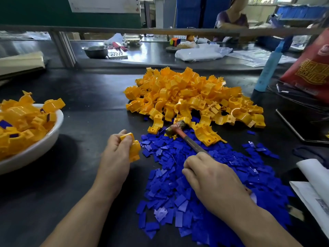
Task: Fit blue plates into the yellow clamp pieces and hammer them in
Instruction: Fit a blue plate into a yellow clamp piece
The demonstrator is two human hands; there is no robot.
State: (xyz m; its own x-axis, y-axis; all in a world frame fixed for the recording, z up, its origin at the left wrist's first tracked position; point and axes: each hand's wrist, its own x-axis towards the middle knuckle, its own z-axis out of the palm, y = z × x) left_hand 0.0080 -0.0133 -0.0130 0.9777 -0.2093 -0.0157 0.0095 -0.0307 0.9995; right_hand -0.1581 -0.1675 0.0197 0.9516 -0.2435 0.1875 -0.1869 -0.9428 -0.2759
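Observation:
My left hand (116,152) grips a yellow clamp piece (132,147) just left of the blue plates. My right hand (211,182) holds the handle of a small hammer (179,131), whose head rests at the near edge of the yellow pile. A wide scatter of small blue plates (178,198) covers the dark table under and around my right hand. Beyond it lies a big heap of loose yellow clamp pieces (192,97). I cannot tell whether the clamp in my left hand holds a blue plate.
A white bowl (41,145) at the left holds several yellow clamps with blue plates in them. White papers (313,191) lie at the right edge, a red bag (313,68) and a blue bottle (268,68) at the far right. A person sits beyond the bench rail.

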